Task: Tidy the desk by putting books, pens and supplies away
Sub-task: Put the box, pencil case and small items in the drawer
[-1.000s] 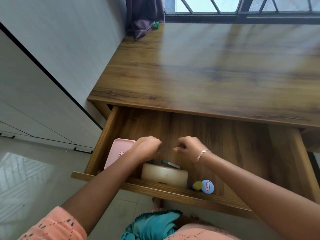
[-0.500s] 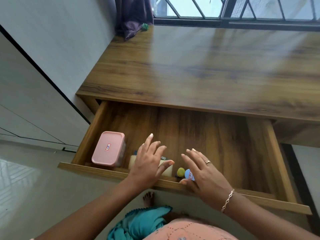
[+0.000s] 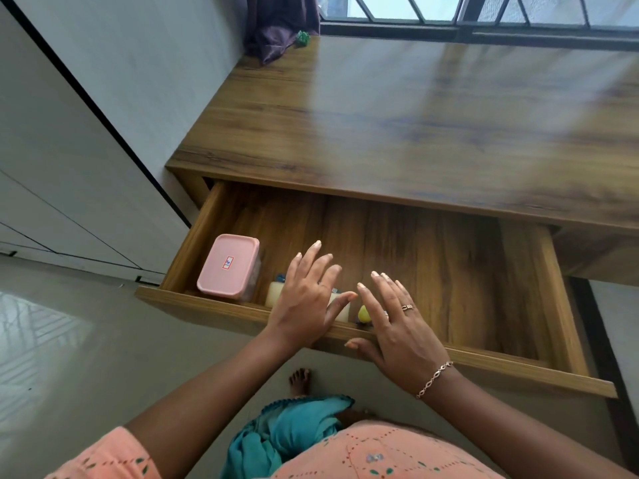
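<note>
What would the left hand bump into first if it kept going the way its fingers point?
Nothing nearby: ahead of the left hand lies only bare floor of the open drawer. Further on it would probably slide under the desk top, though depth is hard to judge.

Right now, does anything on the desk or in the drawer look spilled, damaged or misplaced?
Nothing looks spilled or damaged. The pink box sits level at the front left of the drawer. Only a purple cloth, with a small green thing beside it, lies bunched at the far left of the desk; perhaps a curtain's end.
</note>
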{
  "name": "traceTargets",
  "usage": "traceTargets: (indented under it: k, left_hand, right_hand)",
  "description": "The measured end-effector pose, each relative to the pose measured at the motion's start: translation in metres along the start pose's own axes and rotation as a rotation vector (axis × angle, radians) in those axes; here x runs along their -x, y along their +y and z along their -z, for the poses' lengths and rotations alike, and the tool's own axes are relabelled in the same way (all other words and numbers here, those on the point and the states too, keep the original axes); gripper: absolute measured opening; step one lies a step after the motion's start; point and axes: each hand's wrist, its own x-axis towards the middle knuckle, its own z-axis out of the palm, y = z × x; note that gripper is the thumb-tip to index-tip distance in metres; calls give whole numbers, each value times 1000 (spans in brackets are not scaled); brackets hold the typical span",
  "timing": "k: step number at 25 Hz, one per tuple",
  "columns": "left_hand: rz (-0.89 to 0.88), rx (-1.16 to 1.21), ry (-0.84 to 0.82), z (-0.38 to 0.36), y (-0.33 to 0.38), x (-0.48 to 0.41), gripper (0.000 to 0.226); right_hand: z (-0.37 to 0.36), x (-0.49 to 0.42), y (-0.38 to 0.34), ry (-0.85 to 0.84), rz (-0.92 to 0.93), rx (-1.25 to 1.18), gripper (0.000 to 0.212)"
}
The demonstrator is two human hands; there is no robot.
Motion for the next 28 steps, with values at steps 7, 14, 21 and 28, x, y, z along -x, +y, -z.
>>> traceTargets:
  k: [7, 14, 21, 28]
  left_hand:
    - [-101, 141, 140, -4, -6, -28, 69]
    - [-268, 61, 21, -9, -20, -68, 90]
    - [-283, -86, -28, -19, -33, -116, 104]
    - [-251, -149, -10, -30, -44, -158, 104]
  right_hand:
    - [-6, -27, 17, 51, 51, 57, 69]
    - [-10, -64, 41, 13, 40, 105, 84]
    - [-16, -105, 66, 36, -34, 144, 89]
    - [-18, -142, 87, 67, -94, 179, 97]
